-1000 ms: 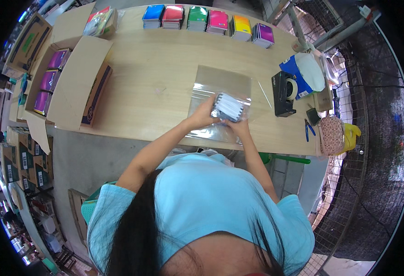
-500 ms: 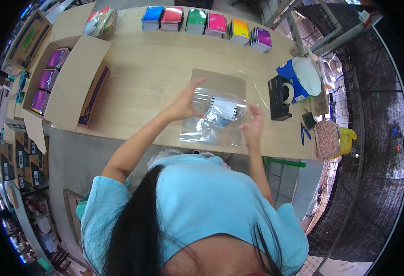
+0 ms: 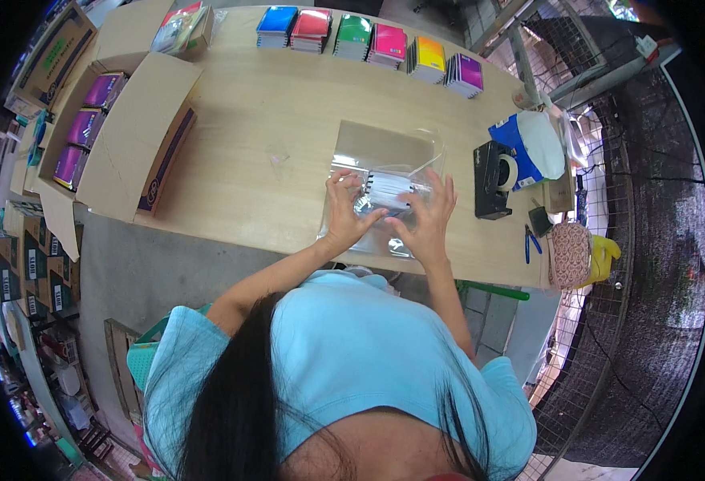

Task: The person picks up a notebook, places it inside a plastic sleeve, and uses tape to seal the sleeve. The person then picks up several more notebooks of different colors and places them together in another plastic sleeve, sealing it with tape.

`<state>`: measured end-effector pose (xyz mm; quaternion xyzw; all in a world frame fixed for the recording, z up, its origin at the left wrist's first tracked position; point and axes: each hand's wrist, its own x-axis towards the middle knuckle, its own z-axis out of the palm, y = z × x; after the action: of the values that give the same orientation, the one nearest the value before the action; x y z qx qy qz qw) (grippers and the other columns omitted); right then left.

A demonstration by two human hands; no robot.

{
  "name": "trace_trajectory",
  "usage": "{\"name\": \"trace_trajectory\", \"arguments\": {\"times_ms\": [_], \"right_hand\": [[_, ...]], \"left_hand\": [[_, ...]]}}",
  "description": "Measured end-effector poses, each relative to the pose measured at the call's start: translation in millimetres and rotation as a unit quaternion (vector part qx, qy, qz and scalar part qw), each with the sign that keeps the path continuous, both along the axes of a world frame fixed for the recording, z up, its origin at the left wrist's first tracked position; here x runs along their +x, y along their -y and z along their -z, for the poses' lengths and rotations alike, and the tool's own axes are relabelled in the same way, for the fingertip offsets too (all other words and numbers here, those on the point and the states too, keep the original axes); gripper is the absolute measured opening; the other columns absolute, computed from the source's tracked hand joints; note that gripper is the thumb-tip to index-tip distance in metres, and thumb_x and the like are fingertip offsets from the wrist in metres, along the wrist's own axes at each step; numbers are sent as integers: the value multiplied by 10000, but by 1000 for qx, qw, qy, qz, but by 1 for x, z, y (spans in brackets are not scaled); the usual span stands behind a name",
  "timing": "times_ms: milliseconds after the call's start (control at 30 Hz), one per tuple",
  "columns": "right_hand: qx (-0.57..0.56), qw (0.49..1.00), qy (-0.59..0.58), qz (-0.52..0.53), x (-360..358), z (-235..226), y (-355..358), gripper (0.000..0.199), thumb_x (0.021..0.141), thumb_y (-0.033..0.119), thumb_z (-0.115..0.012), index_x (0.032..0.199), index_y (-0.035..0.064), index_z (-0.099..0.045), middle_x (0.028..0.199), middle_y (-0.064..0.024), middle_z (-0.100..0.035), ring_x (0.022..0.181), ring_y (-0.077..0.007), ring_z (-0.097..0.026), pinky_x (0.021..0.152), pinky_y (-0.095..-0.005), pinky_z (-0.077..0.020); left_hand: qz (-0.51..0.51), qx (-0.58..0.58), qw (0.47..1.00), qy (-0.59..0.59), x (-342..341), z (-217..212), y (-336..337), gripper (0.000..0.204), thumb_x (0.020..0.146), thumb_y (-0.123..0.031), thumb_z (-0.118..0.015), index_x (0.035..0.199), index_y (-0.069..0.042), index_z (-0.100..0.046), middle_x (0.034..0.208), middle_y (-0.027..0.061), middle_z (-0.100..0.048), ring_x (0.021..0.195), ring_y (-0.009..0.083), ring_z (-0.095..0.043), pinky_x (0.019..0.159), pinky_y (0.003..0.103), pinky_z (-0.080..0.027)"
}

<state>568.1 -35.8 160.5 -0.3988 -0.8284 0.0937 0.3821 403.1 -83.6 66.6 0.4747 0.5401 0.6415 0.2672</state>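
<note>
A small stack of spiral notebooks (image 3: 388, 188) stands with its white page edges up and black coils at both ends. Clear plastic film (image 3: 384, 144) lies under and around it on the table. My left hand (image 3: 346, 215) curves round the stack's left end, with fingers at its upper corner and thumb along the near side. From the right, my right hand (image 3: 428, 218) grips the other end, its index finger pressing near the coils and its thumb close to my left thumb. Glare on the film hides part of the near side.
Stacks of coloured notebooks (image 3: 354, 38) line the table's far edge. An open carton (image 3: 120, 152) with purple packs stands at left. On the right are a black tape dispenser (image 3: 493, 180), a blue-and-white package (image 3: 538, 148), blue-handled pliers (image 3: 532, 243) and a patterned pouch (image 3: 571, 255).
Both hands have moved in from the film's sides and closed round the notebook stack. The stack now sits straighter, its page edges facing up.
</note>
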Motion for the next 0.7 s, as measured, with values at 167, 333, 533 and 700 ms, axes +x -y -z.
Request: {"name": "trace_trajectory", "arguments": {"times_ms": [167,333,533,700], "right_hand": [[-57,992,-110,24,-10,-48,-20,313,691,265,-842,883,69,-691,1405,-174,-438,1397,-408,-262,1092,-581,-276],[21,996,43,70,-19,-38,-68,277,676,198,-827,888,88,-686,1225,-131,-575,1236,-358,-443,1006,-482,-372],[-34,993,51,-101,6,-84,-45,303,654,193,-832,913,99,-704,1139,-81,-610,1078,-296,-535,919,-434,-415],[4,891,408,-198,19,-71,-45,294,691,160,-773,978,112,-729,1104,-25,-640,1034,-255,-589,836,-448,-457]], "left_hand": [[-15,14,989,-149,-6,0,0,593,738,-170,-848,1186,-53,-477,1361,211,-281,1261,382,-410,989,447,-487],[-8,41,982,-186,-2,-6,-1,609,710,-137,-862,1189,-80,-491,1383,196,-274,1295,407,-403,1034,477,-459],[14,19,976,-217,-9,-7,1,633,684,-193,-871,1228,-100,-562,1384,234,-304,1268,420,-379,1058,501,-368],[115,42,923,-364,-39,-34,-8,634,679,-268,-850,1262,-190,-614,1313,146,-445,1200,376,-449,1053,500,-363]]}}
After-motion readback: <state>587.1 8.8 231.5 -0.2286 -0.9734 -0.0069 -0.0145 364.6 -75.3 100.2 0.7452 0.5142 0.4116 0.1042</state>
